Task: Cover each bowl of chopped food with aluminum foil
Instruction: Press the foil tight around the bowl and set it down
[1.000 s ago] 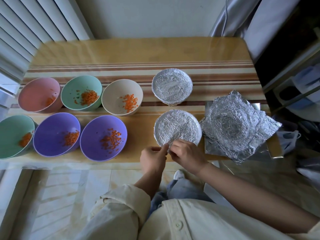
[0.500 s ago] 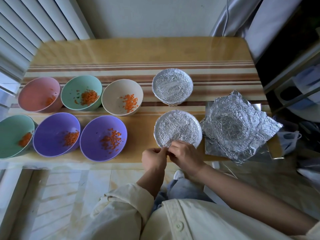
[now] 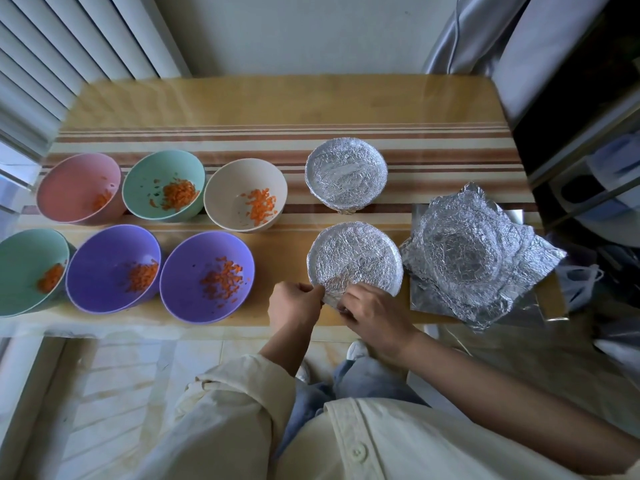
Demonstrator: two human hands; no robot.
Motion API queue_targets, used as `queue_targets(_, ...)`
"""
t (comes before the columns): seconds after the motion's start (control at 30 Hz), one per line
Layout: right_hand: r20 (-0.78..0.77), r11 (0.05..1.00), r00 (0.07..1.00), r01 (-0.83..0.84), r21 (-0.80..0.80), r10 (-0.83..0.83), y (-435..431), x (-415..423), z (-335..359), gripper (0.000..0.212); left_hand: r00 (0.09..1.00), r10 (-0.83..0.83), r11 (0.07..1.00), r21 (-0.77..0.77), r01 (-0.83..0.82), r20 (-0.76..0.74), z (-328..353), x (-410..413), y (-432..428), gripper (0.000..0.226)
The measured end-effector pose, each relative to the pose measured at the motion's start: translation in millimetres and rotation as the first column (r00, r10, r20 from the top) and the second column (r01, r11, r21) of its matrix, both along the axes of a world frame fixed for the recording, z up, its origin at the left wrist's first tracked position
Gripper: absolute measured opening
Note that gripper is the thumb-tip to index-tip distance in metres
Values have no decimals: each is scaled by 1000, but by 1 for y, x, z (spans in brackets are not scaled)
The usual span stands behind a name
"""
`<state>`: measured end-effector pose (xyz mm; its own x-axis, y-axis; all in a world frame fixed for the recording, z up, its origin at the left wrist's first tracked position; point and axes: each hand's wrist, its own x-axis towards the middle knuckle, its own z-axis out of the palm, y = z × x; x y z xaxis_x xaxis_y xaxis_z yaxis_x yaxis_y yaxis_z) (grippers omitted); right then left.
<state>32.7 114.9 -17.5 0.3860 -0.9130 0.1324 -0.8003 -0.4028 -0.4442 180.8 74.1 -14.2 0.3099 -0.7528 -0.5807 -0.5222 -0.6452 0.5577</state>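
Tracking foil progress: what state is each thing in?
Pink bowl: uncovered.
Far green bowl: uncovered.
Beige bowl: uncovered.
Near green bowl: uncovered.
Left purple bowl: uncovered.
Right purple bowl: uncovered.
Far foiled bowl: covered.
Near foiled bowl: covered, edge pinched.
Loose foil: crumpled, stacked.
Left hand: pinching foil.
Right hand: pinching foil.

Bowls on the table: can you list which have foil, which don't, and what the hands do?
Foil on: far foil-covered bowl, near foil-covered bowl
No foil: pink bowl, far green bowl, cream bowl, near green bowl, left purple bowl, right purple bowl
Left hand: pinches near bowl's foil edge
Right hand: pinches the same edge
Spare foil: crumpled sheets at right
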Motion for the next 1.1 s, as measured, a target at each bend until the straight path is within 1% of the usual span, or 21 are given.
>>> queue_targets(0.1, 22, 1000, 1000, 16, -4, -16, -5, 3, -4, 23, 1000, 21, 999, -30, -21, 6, -1, -3, 5, 39)
queue_targets(0.2, 34, 1000, 999, 11, 17, -11, -8, 3, -5, 24, 996, 66, 997, -43, -69, -64, -7, -6, 19, 58)
queue_targets(0.23, 36, 1000, 999, 5, 25, -6, -8, 2, -6, 23, 994, 61, 997, -39, -65, -93, -10, -8, 24, 60)
queue_targets(0.33, 39, 999, 999, -18, 45, 16, -7, 2, -8, 20, 992, 42, 997, -52, -48, -118, -14, -15, 29, 51)
queue_targets(0.47, 36, 999, 999, 4, 43, -5, -8, 3, -9, 20, 989, 40, 998, -39, -46, -142, -14, -16, 24, 45)
queue_targets(0.57, 48, 999, 999, 18, 29, -19, -8, 4, -8, 23, 984, 28, 999, -17, -32, -173, -16, -15, 25, 52)
queue_targets(0.6, 53, 999, 998, 22, 31, -24, -8, 4, -8, 23, 988, 6, 1000, -16, -9, -157, -16, -16, 25, 52)
queue_targets(0.73, 51, 999, 999, -6, 36, 4, -9, 4, -7, 21, 996, -71, 997, -33, 70, -52, -10, -16, 20, 34)
queue_targets(0.8, 24, 998, 999, -42, 44, 41, -8, -3, -4, 27, 995, -100, 994, -35, 99, -10, -8, -11, 14, 31)
queue_targets(0.9, -22, 997, 998, -63, 43, 64, -3, -10, -1, 33, 990, -137, 990, -13, 137, 22, -3, -4, 6, 31)
queue_targets(0.97, -29, 999, 999, -45, 22, 45, -1, -8, -2, 29, 984, -173, 985, 23, 173, 29, 1, -3, 3, 33)
queue_targets(1.03, -5, 1000, 1000, 0, 5, 0, -3, -5, -3, 25, 980, -195, 980, 30, 195, 22, 5, -4, 3, 39)
queue_targets(1.1, 11, 1000, 1000, 25, 17, -25, -4, -2, -4, 25, 981, -192, 981, 32, 192, 15, 6, -4, 4, 41)
